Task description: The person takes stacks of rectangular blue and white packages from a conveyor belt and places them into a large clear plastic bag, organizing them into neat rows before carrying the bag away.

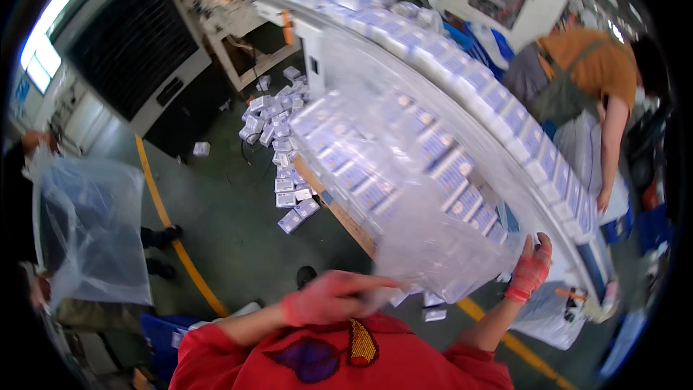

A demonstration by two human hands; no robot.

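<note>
My left hand (328, 296), in a red glove, grips the near edge of a large clear plastic bag (426, 238) held up over a table. My right hand (530, 271), also gloved, holds the bag's right edge with fingers raised. Through the plastic I see several small white and blue boxes (375, 166) packed in rows on the table. My red sleeves come in from the lower edge.
A curved conveyor (505, 123) carries more white and blue boxes. Many boxes lie scattered on the green floor (278, 152). A person in an orange top (592, 79) stands at right. Another person at left holds a clear bag (90, 227). A yellow floor line (177, 245) runs by.
</note>
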